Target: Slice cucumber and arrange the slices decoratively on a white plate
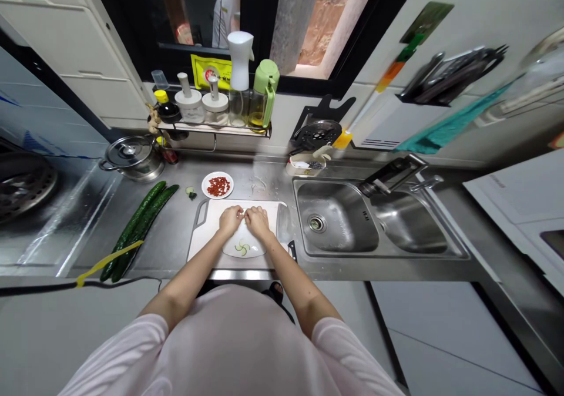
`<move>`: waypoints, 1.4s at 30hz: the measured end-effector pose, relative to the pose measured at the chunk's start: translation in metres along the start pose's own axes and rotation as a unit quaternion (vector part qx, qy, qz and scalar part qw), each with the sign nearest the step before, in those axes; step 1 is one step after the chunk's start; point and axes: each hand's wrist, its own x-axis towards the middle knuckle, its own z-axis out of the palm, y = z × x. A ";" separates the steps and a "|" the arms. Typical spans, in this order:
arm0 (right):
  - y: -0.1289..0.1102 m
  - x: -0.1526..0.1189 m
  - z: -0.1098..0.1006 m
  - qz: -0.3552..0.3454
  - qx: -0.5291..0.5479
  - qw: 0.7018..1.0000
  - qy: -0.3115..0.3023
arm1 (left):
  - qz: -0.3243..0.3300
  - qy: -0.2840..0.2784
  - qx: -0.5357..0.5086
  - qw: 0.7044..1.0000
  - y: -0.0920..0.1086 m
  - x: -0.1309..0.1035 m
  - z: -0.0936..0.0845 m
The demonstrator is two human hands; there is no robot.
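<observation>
A white plate (229, 248) lies on the white cutting board (202, 240), with thin green slices (242, 247) arranged in a swirl near its front. My left hand (231, 220) and my right hand (257, 220) meet over the plate's far part, fingers bent inward. Both hands look closed, their fingertips close together; anything between them is too small to name. Behind the board sits a small white dish (205, 185) of red pieces (218, 186). A knife with a black handle (292, 250) rests at the board's right edge.
Two long cucumbers (140, 222) and a lidded steel pot (134, 158) are on the left. Small green pieces (190, 193) lie behind the board. A double sink (337, 222) is to the right. Bottles and jars stand on a shelf (211, 129) at the back.
</observation>
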 end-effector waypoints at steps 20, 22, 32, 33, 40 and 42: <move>0.001 0.004 0.001 0.011 -0.014 1.000 -0.011 | -0.016 -0.005 0.017 1.000 0.007 -0.004 -0.001; 0.001 0.003 0.000 0.010 -0.016 1.000 -0.015 | -0.015 -0.007 0.014 1.000 0.008 -0.005 -0.001; 0.001 -0.002 -0.003 0.021 0.011 0.999 0.022 | 0.011 0.016 -0.021 1.000 -0.001 -0.004 0.001; 0.001 -0.003 -0.004 0.023 0.019 0.999 0.032 | 0.014 0.020 -0.028 0.999 -0.002 -0.004 0.000; 0.000 -0.020 -0.015 0.038 0.102 0.987 0.115 | 0.026 0.073 -0.057 0.995 -0.010 -0.002 -0.011; 0.001 -0.028 -0.016 0.040 0.136 0.980 0.141 | 0.022 0.094 -0.059 0.994 -0.015 0.001 -0.017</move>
